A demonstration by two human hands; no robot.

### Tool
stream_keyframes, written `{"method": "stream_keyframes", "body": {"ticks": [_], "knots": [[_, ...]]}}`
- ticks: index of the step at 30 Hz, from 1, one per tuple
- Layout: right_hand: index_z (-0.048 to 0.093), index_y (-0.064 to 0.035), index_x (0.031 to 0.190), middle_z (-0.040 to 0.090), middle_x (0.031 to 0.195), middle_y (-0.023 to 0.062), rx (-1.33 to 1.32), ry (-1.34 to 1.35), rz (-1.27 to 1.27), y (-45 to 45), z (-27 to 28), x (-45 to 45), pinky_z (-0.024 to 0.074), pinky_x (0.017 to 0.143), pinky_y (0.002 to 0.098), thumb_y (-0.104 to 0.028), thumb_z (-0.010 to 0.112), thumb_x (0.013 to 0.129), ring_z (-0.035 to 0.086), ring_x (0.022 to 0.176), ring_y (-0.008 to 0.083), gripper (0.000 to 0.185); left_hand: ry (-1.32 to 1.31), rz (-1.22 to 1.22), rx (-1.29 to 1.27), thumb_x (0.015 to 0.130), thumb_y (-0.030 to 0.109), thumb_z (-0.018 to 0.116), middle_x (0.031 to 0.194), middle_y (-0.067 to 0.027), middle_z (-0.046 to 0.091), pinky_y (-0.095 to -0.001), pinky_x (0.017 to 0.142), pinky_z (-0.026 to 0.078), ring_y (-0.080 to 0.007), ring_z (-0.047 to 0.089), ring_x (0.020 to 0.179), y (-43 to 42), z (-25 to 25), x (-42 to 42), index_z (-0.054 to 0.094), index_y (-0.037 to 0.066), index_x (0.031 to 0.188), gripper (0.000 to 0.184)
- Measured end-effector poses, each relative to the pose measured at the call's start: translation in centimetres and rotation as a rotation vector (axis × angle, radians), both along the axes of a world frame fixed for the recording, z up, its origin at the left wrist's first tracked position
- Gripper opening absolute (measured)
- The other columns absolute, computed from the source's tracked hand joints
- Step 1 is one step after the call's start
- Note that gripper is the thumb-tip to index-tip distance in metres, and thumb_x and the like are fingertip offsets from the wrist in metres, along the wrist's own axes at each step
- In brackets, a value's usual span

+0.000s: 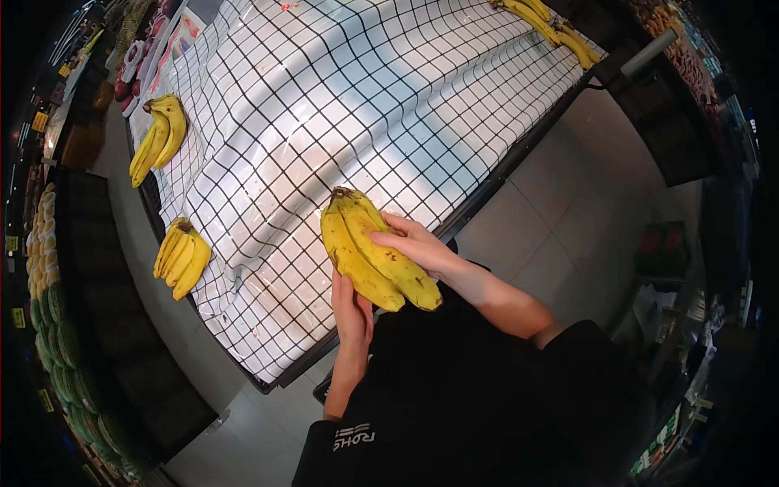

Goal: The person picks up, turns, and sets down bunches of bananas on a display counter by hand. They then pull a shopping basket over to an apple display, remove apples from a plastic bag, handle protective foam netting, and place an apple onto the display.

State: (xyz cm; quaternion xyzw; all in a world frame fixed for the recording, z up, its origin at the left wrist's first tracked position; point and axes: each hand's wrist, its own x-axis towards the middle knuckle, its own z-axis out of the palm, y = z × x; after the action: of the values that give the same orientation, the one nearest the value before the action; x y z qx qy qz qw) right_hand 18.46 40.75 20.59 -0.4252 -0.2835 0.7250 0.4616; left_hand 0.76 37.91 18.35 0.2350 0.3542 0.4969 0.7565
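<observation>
Between my two hands is a bunch of yellow bananas [365,243] with small brown spots, its dark stem end pointing away from me. My left hand [350,308] supports it from the left and below, its fingers partly hidden behind the fruit. On the right side, my right hand [414,243] grips the bunch with the thumb lying over the top. The bananas are held over the near edge of a table covered with a white cloth [268,178] with black grid lines.
Two banana bunches, one upper [161,138] and one lower [182,256], lie along the table's left edge. More bananas [552,28] lie at the far right corner. Produce shelves [61,365] stand across the aisle on the left. Tiled floor [544,219] runs along the right side.
</observation>
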Motion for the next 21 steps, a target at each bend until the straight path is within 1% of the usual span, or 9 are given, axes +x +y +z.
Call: {"method": "stream_keyframes", "body": {"ticks": [3, 5, 7, 9, 13, 15, 16, 19, 21], "knots": [[0.041, 0.001, 0.141, 0.058, 0.119, 0.0084, 0.007, -0.032, -0.004, 0.3, -0.2, 2.5, 0.047, 0.089, 0.0254, -0.022, 0.061, 0.095, 0.057, 0.108, 0.0117, 0.055, 0.053, -0.024, -0.019, 0.105, 0.019, 0.035, 0.149, -0.0157, 0.035, -0.0375, 0.111, 0.035, -0.026, 0.039, 0.136, 0.3, 0.8, 2.5, 0.019, 0.002, 0.151, 0.052], [0.041, 0.001, 0.141, 0.058, 0.119, 0.0087, 0.036, 0.009, -0.021, 0.5, -1.3, 4.1, 0.0468, 0.089, 0.0252, -0.022, 0.061, 0.094, 0.057, 0.107, 0.0116, 0.056, 0.062, -0.028, -0.019, 0.104, 0.018, 0.036, 0.149, -0.0154, 0.034, -0.0379, 0.111, 0.035, -0.0259, 0.039, 0.136, 0.5, 0.6, 4.4, 0.018, 0.004, 0.151, 0.052], [0.041, 0.0009, 0.141, 0.058, 0.119, 0.009, 0.066, 0.056, -0.034, 0.9, -2.2, 6.2, 0.0467, 0.089, 0.0249, -0.022, 0.062, 0.094, 0.057, 0.106, 0.0114, 0.056, 0.135, -0.031, -0.051, 0.104, 0.017, 0.038, 0.148, -0.0142, 0.036, -0.0384, 0.109, 0.038, -0.0253, 0.041, 0.134, 0.6, 0.2, 6.5, 0.018, 0.006, 0.152, 0.052], [0.041, 0.0009, 0.14, 0.058, 0.119, 0.0091, 0.068, -0.001, -0.073, 1.3, -2.9, 8.9, 0.0464, 0.089, 0.0253, -0.019, 0.063, 0.093, 0.057, 0.106, 0.0111, 0.056, 0.182, -0.047, -0.074, 0.104, 0.017, 0.039, 0.147, -0.0134, 0.037, -0.0384, 0.107, 0.039, -0.0249, 0.043, 0.133, 1.0, 0.3, 9.2, 0.019, 0.007, 0.152, 0.053], [0.041, 0.0013, 0.14, 0.058, 0.12, 0.0094, 0.087, -0.085, 0.059, 3.1, -3.7, 16.0, 0.0459, 0.09, 0.026, -0.016, 0.064, 0.092, 0.055, 0.107, 0.0109, 0.056, 0.297, -0.112, -0.069, 0.103, 0.018, 0.043, 0.145, -0.0118, 0.04, -0.0377, 0.103, 0.043, -0.0239, 0.045, 0.13, 2.2, 0.5, 15.8, 0.02, 0.01, 0.152, 0.055], [0.041, 0.0009, 0.141, 0.059, 0.121, 0.0087, 0.149, -0.1, 0.011, 3.9, -3.3, 19.6, 0.0459, 0.091, 0.0272, -0.015, 0.065, 0.091, 0.055, 0.108, 0.0106, 0.058, 0.299, -0.085, -0.065, 0.102, 0.018, 0.045, 0.145, -0.0124, 0.04, -0.0361, 0.102, 0.043, -0.0234, 0.046, 0.129, 3.0, 0.6, 19.6, 0.02, 0.008, 0.152, 0.057], [0.04, 0.0002, 0.142, 0.059, 0.12, 0.0085, 0.279, -0.084, -0.028, 4.6, -4.9, 20.8, 0.0471, 0.089, 0.0265, -0.014, 0.065, 0.091, 0.056, 0.106, 0.0101, 0.058, 0.323, -0.075, -0.047, 0.102, 0.017, 0.046, 0.145, -0.0129, 0.04, -0.0356, 0.102, 0.043, -0.0229, 0.046, 0.129, 3.5, 0.4, 21.4, 0.019, 0.008, 0.152, 0.057], [0.039, 0.0012, 0.142, 0.06, 0.119, 0.008, 0.184, 0.016, -0.028, 5.7, -5.2, 25.3, 0.048, 0.088, 0.025, -0.012, 0.063, 0.092, 0.057, 0.105, 0.0095, 0.057, 0.344, -0.046, -0.037, 0.101, 0.014, 0.048, 0.143, -0.0132, 0.042, -0.0351, 0.101, 0.043, -0.022, 0.047, 0.128, 4.8, -0.1, 25.9, 0.02, 0.005, 0.151, 0.058], [0.039, 0.0024, 0.142, 0.06, 0.119, 0.0073, 0.2, 0.051, -0.05, 6.3, -5.2, 28.0, 0.0482, 0.087, 0.0233, -0.009, 0.062, 0.093, 0.057, 0.104, 0.0087, 0.056, 0.339, -0.098, -0.078, 0.1, 0.012, 0.049, 0.14, -0.0124, 0.045, -0.0345, 0.103, 0.041, -0.0221, 0.047, 0.127, 6.0, -0.3, 28.8, 0.022, 0.004, 0.15, 0.058]]}}
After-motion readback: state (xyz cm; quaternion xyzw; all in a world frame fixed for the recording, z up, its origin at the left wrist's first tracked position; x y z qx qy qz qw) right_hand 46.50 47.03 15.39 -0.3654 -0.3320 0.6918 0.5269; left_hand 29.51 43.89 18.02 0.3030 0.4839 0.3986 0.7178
